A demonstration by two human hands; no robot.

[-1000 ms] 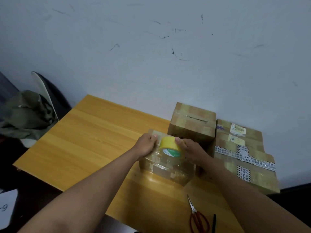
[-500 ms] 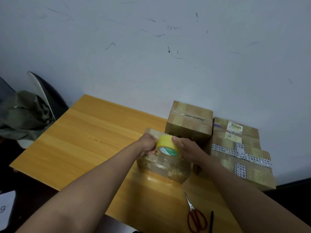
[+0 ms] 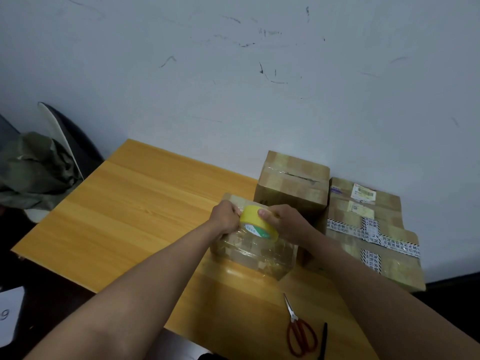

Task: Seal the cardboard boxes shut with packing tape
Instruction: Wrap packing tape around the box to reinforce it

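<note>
From the head camera we have the small cardboard box [image 3: 253, 249] on the wooden tabletop [image 3: 124, 216], already glossy with clear tape, and the yellow tape roll [image 3: 257, 224] sits on its top. Our right hand [image 3: 285, 224] grips the roll, thumb curled over its rim; our left hand [image 3: 226, 216] is curled at the roll's left side, apparently pinching the free tape end, though we cannot see the film clearly. To do this step well, we judge we should keep the strip taut, lay it straight along the flap seam, and press it flat so no wrinkles lift. Room is tight on the right: a taller cardboard box [image 3: 292, 188] stands just behind, and a flat parcel [image 3: 374, 229] with printed tape lies just beside. The red-handled scissors [image 3: 298, 331] and a dark pen [image 3: 323, 341] lie near the tabletop's front edge, within reach for cutting. The left half of the tabletop gives us space to turn the box.
</note>
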